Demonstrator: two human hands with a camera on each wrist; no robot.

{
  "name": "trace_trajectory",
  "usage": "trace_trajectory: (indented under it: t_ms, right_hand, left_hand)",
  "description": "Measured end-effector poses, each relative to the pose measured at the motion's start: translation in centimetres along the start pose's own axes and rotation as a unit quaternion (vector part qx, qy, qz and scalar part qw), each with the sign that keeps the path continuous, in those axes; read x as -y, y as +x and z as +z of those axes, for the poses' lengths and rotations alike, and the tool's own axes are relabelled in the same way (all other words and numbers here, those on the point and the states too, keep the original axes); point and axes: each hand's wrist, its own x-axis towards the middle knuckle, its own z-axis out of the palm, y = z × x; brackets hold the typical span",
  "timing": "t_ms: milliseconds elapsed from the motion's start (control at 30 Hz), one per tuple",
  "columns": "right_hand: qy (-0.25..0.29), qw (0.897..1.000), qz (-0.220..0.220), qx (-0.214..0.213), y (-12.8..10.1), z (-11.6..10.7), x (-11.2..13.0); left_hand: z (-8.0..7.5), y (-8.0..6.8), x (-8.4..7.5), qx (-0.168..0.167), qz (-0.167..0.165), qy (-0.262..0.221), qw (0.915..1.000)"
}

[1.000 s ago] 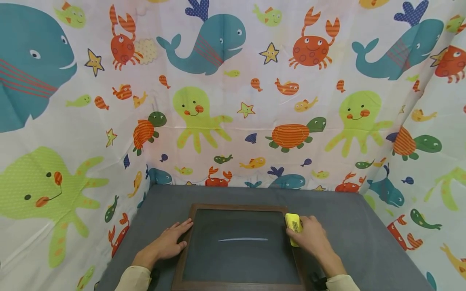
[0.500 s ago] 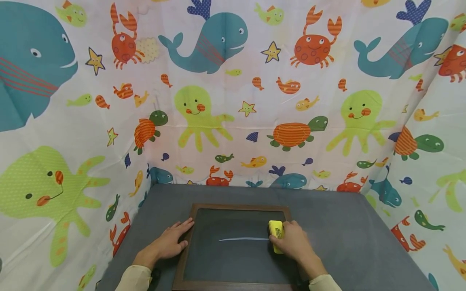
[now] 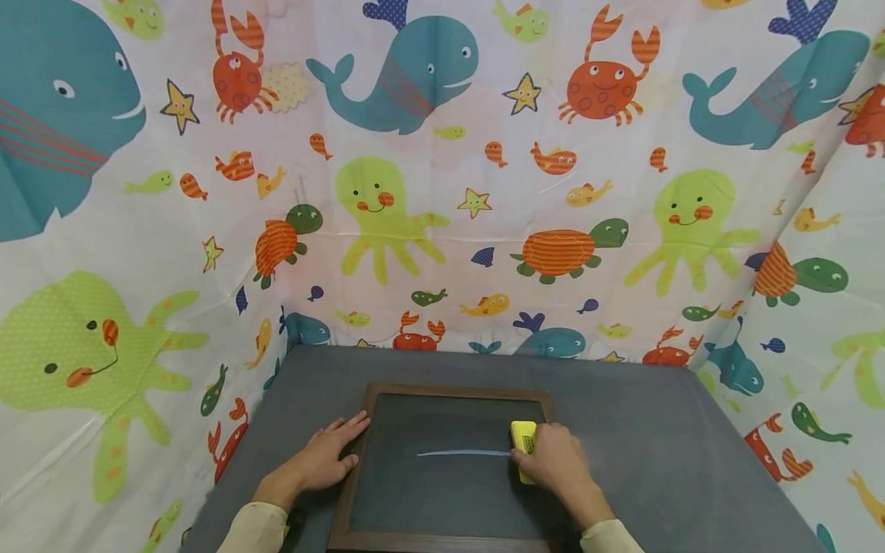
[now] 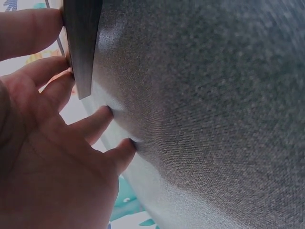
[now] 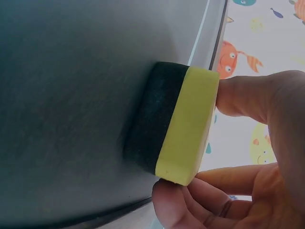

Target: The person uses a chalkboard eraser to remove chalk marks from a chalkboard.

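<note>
A wood-framed chalkboard (image 3: 429, 499) lies on the grey cloth surface, with one pale horizontal chalk line (image 3: 463, 452) across its middle. My right hand (image 3: 561, 465) grips a yellow board eraser (image 3: 523, 442) at the right end of that line. In the right wrist view the eraser's dark felt side (image 5: 155, 114) faces the board, and thumb and fingers hold its yellow back (image 5: 188, 126). My left hand (image 3: 314, 461) rests at the board's left frame, fingers spread. The left wrist view shows the thumb and some fingertips against the frame (image 4: 82, 47), while other fingertips touch the cloth.
A grey cloth-covered table (image 3: 643, 430) surrounds the board on both sides and behind. White curtains (image 3: 442, 269) printed with sea animals stand along the back, left and right.
My right hand has moved left with the eraser, from the board's right frame onto the line's right end. It has barely shifted in the last half second. The left hand stays put.
</note>
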Motion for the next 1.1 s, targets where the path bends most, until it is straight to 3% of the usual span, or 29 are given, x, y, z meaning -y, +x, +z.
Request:
trace_trajectory:
  t_ms: [433,700,1100]
  right_hand:
    - [-0.017,1.000,-0.012,-0.004,0.0,0.0,2.4]
    - [-0.001,1.000,-0.018,-0.015,-0.1,0.5,4.1]
    - [0.019,0.999,-0.023,0.010,-0.1,1.6,9.6]
  left_hand:
    - [-0.3,-0.1,0.0,0.001,-0.002,-0.009,1.0000]
    - [-0.3,0.3,-0.1,0.007,-0.004,-0.009,0.9999]
    - [-0.5,0.3,-0.3,0.008,-0.004,-0.012,0.9999]
